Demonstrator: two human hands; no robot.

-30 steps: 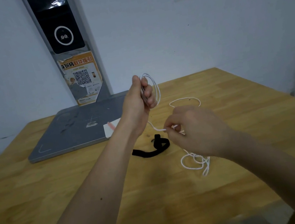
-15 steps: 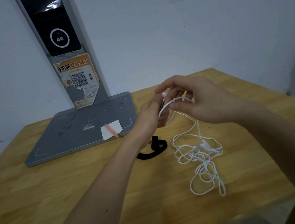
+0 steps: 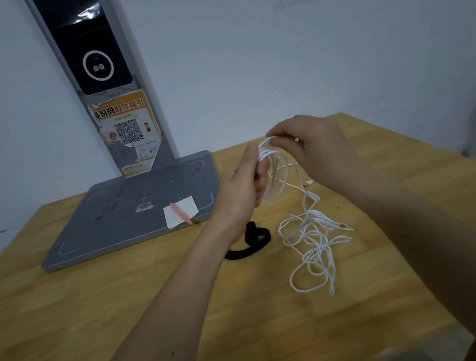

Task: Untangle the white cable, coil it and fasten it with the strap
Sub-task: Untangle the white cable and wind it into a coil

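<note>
From my remote seat, the biggest thing under my hands is the wooden table (image 3: 126, 311), running out on all sides below both forearms. Beyond my left hand, up and to its left, sits the grey stand (image 3: 128, 212), a flat base plate with an upright post that carries a dark screen and an orange poster with a QR code. A white note (image 3: 183, 209) with a pink pen (image 3: 180, 213) across it lies on the plate's near right corner, just left of my left wrist.

My left hand (image 3: 243, 190) is raised over the table, fingers curled closed around several gathered loops of the white cable (image 3: 312, 242); the loops hang from the fist on its right side. My right hand (image 3: 316, 147) is just beside it, to the right and slightly higher, thumb and forefinger pinching a strand of the same cable at the top of the loops, right against my left fingertips.

From the held loops a strand drops to the table, where the rest of the cable lies in a loose tangled heap, below my right hand and to the left of my right forearm. A connector end shows just under my right palm, blurred.

The black strap (image 3: 249, 242) lies curled on the table just below my left wrist, beside the heap's left edge; I can't tell whether the two touch.
</note>
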